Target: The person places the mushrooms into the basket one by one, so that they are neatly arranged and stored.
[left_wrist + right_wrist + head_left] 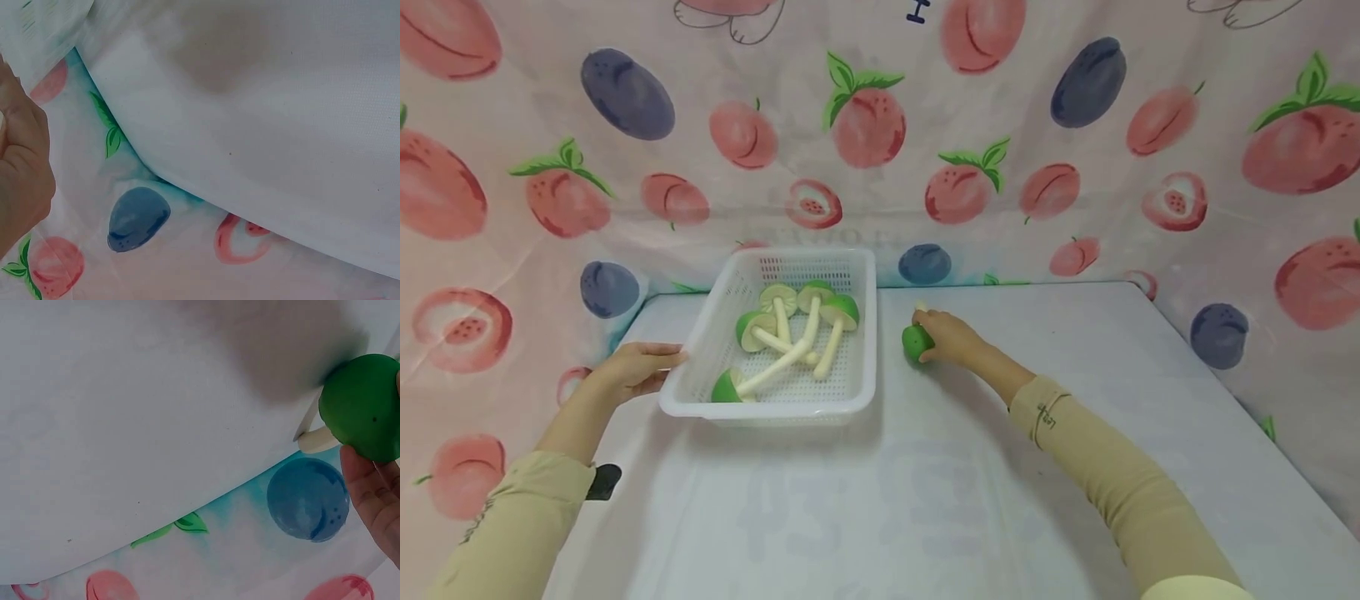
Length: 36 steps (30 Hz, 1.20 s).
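My right hand [951, 337] grips a toy mushroom [916, 343] with a green cap, just right of the white plastic basket [867, 333]. In the right wrist view, fingers [369, 487] press against the green cap [362, 406], and its pale stem points away behind it. On the other side, my left hand [636, 368] holds the basket's left rim, thumb on top and fingers below. The left wrist view shows only part of that hand [25, 156] near the basket's corner. Inside the basket lie several green-capped mushrooms [805, 333] with long cream stems.
A white-covered table [925, 500] lies under the basket. Behind it and along both sides hangs a fruit-print cloth [880, 208], meeting the table's far edge. A small black object [603, 482] shows at the left cuff.
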### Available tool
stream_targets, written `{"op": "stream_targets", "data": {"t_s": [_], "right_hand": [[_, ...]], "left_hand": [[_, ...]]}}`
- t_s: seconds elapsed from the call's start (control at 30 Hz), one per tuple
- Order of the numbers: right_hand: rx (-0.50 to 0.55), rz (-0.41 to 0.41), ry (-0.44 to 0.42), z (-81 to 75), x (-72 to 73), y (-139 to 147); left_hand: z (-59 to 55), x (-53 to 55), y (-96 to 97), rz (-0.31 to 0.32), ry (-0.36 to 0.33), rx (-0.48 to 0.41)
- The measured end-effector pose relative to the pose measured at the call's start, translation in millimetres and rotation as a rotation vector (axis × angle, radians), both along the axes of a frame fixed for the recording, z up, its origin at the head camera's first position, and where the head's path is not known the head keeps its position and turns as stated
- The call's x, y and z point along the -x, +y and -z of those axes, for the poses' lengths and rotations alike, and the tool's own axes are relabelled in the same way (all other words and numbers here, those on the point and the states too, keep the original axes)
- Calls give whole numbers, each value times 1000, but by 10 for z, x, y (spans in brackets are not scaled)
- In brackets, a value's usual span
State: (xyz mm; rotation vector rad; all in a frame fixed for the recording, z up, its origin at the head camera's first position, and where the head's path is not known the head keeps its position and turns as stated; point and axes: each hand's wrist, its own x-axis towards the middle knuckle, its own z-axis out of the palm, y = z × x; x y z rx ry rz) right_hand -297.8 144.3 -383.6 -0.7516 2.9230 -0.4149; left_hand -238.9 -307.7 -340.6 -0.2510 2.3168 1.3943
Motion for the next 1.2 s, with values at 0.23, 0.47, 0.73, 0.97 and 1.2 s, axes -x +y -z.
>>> {"op": "stream_targets", "data": {"t_s": [0.23, 0.47, 0.73, 0.97, 1.2], "right_hand": [[-11, -10, 10, -31, 6, 6], [42, -7, 27, -191, -22, 10], [92, -17, 40, -324, -60, 8], [104, -1, 29, -452, -61, -35], [140, 12, 52, -569, -83, -32]], "left_hand": [[-22, 3, 9, 9, -2, -28], [-18, -4, 6, -6, 3, -25], [-28, -4, -8, 0, 3, -1], [-49, -12, -34, 27, -1, 66], [-22, -6, -19, 28, -2, 79]]}}
